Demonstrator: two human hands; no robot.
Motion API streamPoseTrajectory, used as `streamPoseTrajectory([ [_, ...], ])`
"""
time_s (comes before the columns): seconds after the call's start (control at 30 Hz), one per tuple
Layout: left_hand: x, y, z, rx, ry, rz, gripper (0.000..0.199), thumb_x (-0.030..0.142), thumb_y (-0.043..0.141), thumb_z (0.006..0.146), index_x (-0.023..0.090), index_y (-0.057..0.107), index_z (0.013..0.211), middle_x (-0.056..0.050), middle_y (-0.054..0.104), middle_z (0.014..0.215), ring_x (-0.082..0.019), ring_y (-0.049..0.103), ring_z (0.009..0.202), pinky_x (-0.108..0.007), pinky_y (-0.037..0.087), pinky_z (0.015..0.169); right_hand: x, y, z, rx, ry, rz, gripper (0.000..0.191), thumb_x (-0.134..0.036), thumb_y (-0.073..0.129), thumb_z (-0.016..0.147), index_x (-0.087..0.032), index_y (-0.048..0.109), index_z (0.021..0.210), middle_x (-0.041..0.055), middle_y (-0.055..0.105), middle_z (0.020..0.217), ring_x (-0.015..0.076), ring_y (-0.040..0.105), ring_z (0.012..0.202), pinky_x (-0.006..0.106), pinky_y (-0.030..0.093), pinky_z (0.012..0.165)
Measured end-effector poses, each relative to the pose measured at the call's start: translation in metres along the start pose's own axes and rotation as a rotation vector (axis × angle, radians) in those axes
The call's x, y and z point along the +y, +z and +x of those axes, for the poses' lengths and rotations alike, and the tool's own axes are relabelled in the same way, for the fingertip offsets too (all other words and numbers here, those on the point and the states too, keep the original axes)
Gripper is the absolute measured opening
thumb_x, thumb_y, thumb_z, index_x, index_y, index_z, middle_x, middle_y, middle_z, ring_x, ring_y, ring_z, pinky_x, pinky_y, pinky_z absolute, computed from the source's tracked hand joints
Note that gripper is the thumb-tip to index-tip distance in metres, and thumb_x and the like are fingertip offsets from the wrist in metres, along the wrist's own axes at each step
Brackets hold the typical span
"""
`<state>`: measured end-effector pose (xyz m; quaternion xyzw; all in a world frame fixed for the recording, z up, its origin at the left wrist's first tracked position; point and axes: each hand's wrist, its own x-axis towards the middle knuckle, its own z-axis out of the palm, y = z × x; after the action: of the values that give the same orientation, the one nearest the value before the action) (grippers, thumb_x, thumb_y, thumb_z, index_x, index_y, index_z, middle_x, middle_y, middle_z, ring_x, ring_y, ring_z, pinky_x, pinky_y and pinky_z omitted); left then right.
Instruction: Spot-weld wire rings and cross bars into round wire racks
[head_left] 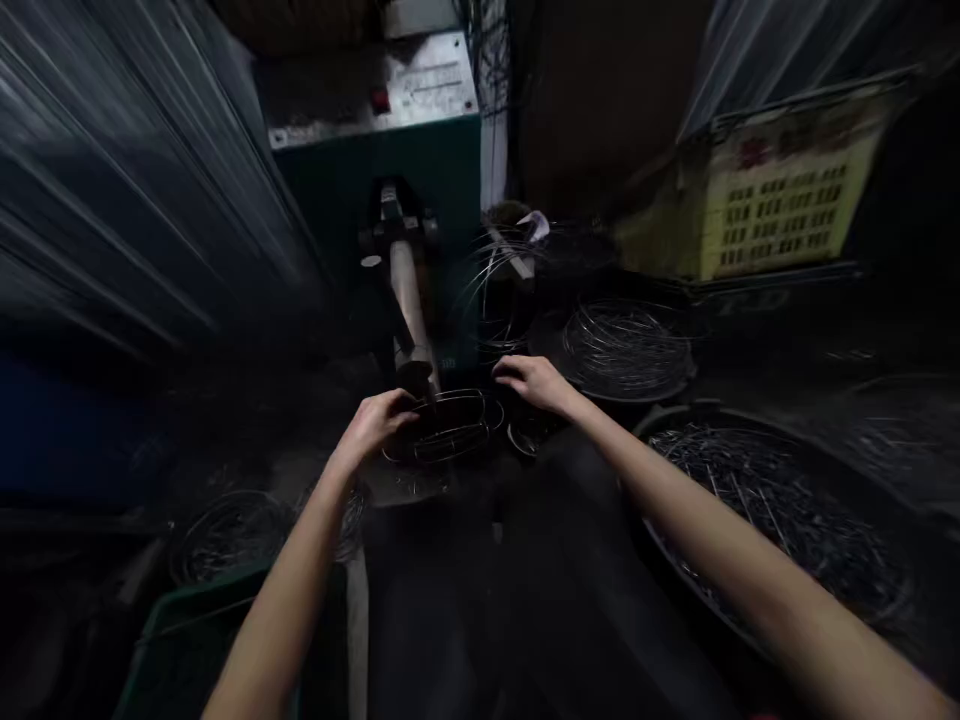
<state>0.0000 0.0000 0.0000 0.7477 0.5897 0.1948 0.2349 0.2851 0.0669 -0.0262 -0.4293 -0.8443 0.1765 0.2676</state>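
My left hand (pixel 379 424) is at the left side of a wire frame (pixel 450 450), its fingers curled around the near-left wire. The frame is an oval of thin bent metal wire, lying under the tip of a machine's arm. To the right of the frame, my right hand (pixel 534 382) hovers with thumb and fingers slightly apart, and I see nothing between them. The machine (pixel 315 190) is a dark green box with a metal top plate and a red switch. Its pale cylindrical arm (pixel 407 290) slopes down toward the frame. Dim light blurs the contact details.
Right of me stands a large round tub (pixel 675 412) of metal wire pieces. Behind it lies a heap of wire rings (pixel 630 345). A yellow crate (pixel 780 215) is at the back right, a green crate (pixel 161 640) at the lower left. More wire rings (pixel 232 530) lie left.
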Motion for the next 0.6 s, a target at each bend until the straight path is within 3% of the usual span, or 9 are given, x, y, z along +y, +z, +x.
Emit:
streamPoseTrajectory([
  [0.13,0.002,-0.002,-0.002,0.004,0.010,-0.012,0.023,0.032,0.058,0.077,0.020,0.063,0.095,-0.003,0.069,0.095,-0.019,0.063,0.089,-0.025,0.047,0.072,0.009,0.006,0.005,-0.106,-0.008,-0.038,0.023,-0.019,0.050,0.084,-0.021,0.064,0.103,0.0042,0.067,0.101,0.0175,0.060,0.093,0.028,0.044,0.083],
  [0.23,0.004,-0.001,-0.003,0.021,0.023,-0.004,0.022,0.032,0.058,0.077,0.019,0.062,0.095,-0.003,0.069,0.092,-0.019,0.063,0.086,-0.026,0.046,0.073,0.019,0.012,0.012,-0.327,-0.046,-0.020,0.026,-0.017,0.050,0.083,-0.022,0.065,0.104,0.0031,0.066,0.104,0.0164,0.060,0.095,0.026,0.043,0.084],
  [0.33,0.002,0.000,-0.003,0.033,0.031,0.009,0.021,0.032,0.058,0.077,0.019,0.062,0.094,-0.003,0.068,0.090,-0.018,0.062,0.084,-0.026,0.045,0.073,0.026,0.013,0.018,-0.488,-0.060,0.044,0.022,-0.020,0.052,0.082,-0.020,0.067,0.099,0.0021,0.069,0.096,0.0153,0.062,0.088,0.024,0.044,0.079],
  [0.6,-0.030,0.005,-0.009,0.046,-0.035,-0.035,0.018,0.029,0.059,0.075,0.018,0.061,0.090,-0.001,0.066,0.085,-0.017,0.060,0.082,-0.026,0.044,0.073,-0.002,-0.004,0.019,-0.457,-0.218,0.031,0.021,-0.025,0.051,0.083,-0.023,0.068,0.096,0.0006,0.070,0.087,0.0142,0.062,0.080,0.024,0.042,0.076],
])
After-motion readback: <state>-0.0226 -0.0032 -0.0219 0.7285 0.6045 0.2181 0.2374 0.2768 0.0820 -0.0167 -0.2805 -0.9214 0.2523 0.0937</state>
